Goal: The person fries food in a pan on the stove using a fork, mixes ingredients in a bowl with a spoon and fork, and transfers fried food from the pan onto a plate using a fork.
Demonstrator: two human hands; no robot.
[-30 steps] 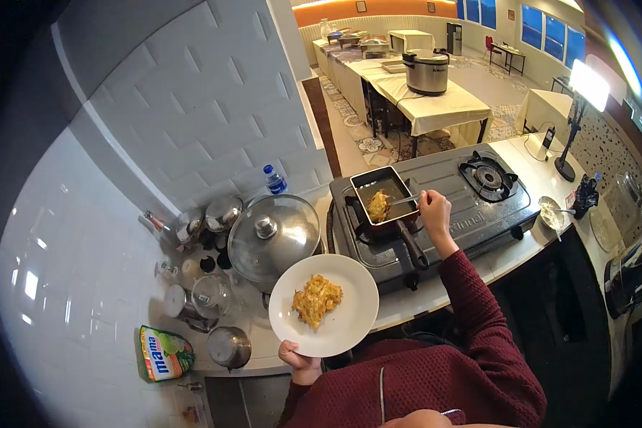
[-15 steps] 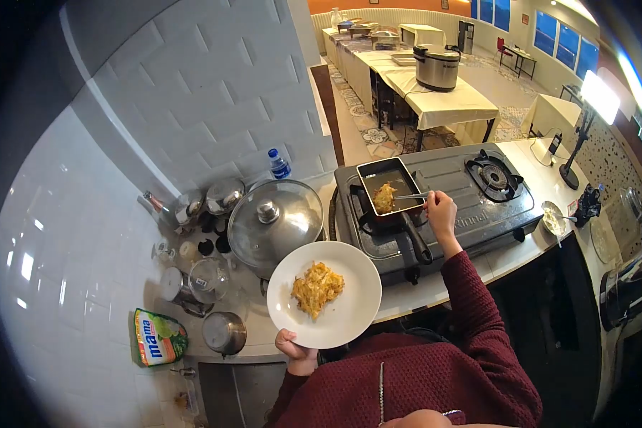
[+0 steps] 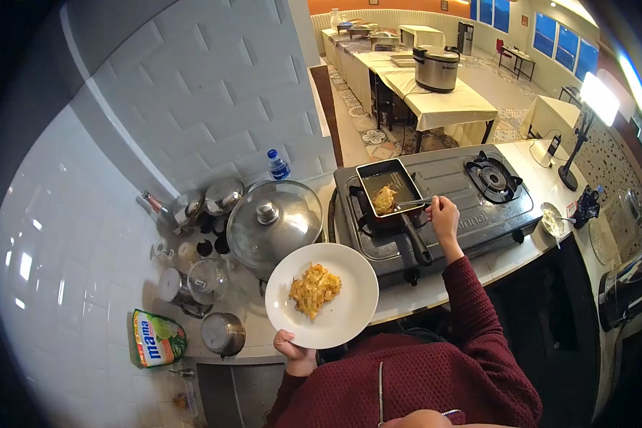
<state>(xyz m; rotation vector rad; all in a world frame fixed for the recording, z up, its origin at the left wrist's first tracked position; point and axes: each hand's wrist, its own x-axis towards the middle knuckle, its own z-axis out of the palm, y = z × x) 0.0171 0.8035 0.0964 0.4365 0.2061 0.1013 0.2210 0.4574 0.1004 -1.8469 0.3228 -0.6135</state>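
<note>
My left hand (image 3: 294, 351) grips the near rim of a round white plate (image 3: 357, 292), thumb on top. On the plate lies a golden-brown fried fritter (image 3: 314, 290) with ragged edges. My right hand (image 3: 444, 214) is closed on the handle of a slim metal utensil (image 3: 411, 204); its exact kind is hard to make out. The tip reaches into a small rectangular pan (image 3: 402, 175), at a second fritter (image 3: 386, 200) lying in its near left part. The pan sits over the left burner of a gas stove, its black handle (image 3: 416, 241) pointing towards me.
Left of the stove (image 3: 453, 187) stands a large pot with a glass lid (image 3: 282, 225). Lids, jars and a metal pot (image 3: 223, 333) crowd the left counter, beside a green soap pouch (image 3: 158, 338). At right are a bowl (image 3: 551, 221) and a lit lamp (image 3: 599, 98).
My right hand has shifted slightly right and down, and the utensil has tilted lower against the fritter in the pan. The plate has moved a little left.
</note>
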